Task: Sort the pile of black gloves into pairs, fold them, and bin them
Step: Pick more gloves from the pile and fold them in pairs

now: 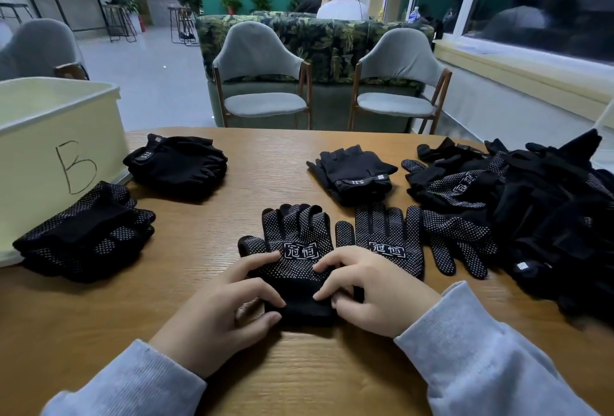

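Note:
A black dotted glove (pixel 292 236) lies palm-up in front of me on the wooden table (pixel 299 375). My left hand (pixel 226 309) and my right hand (pixel 372 289) both grip its cuff and lower palm with curled fingers. A matching dotted glove (pixel 385 232) lies flat just to its right, partly under my right hand. A big loose pile of black gloves (pixel 531 216) fills the right side. The pale bin marked "B" (pixel 59 156) stands at the far left.
A stack of folded dotted gloves (pixel 89 232) sits before the bin, and a stack of fingerless gloves (pixel 176 163) behind it. A fingerless pair (pixel 355 173) lies mid-table. Two grey chairs (pixel 262 76) face the far edge.

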A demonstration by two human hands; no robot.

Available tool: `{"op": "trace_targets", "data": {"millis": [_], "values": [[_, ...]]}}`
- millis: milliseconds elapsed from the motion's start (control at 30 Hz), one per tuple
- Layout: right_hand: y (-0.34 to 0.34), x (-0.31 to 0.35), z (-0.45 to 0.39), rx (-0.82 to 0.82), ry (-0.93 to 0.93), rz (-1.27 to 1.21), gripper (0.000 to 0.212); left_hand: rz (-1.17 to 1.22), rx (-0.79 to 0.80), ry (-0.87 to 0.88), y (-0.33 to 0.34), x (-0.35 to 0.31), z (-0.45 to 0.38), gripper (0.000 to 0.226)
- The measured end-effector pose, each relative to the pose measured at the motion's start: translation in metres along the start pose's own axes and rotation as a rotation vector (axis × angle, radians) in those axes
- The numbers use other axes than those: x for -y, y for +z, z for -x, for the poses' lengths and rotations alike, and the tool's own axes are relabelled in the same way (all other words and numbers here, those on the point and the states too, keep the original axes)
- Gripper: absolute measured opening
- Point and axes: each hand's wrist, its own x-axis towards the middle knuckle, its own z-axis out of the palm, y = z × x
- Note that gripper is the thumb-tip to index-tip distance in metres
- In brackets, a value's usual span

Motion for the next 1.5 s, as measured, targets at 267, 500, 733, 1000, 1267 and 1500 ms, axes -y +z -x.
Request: {"op": "trace_targets", "data": {"millis": [267,500,733,1000,1267,1500], "values": [[-0.006,0.004,-0.002,0.054,0.075,-0.027,0.035,-0.095,-0.009,0.064,0.002,0.0,-0.002,0.017],[-0.014,0.007,-0.004,0.009,0.048,-0.021,0.031,-0.061,-0.011,-0.004,-0.003,-0.001,-0.001,0.022],[-0.04,0.01,-0.032,0.015,0.157,-0.054,0.029,0.125,-0.121,-0.202,-0.017,0.002,-0.036,0.029],[-0.039,-0.002,-0.08,-0.011,0.318,-0.109,0.026,0.161,-0.147,-0.423,-0.013,0.015,-0.093,0.03],[-0.014,-0.019,-0.08,-0.265,0.364,-0.235,0.023,0.079,-0.211,-0.242,0.0,0.027,-0.095,0.035],[-0.011,-0.022,-0.082,-0.311,0.306,-0.128,0.029,0.005,-0.312,-0.277,0.002,0.037,-0.098,0.045]]}}
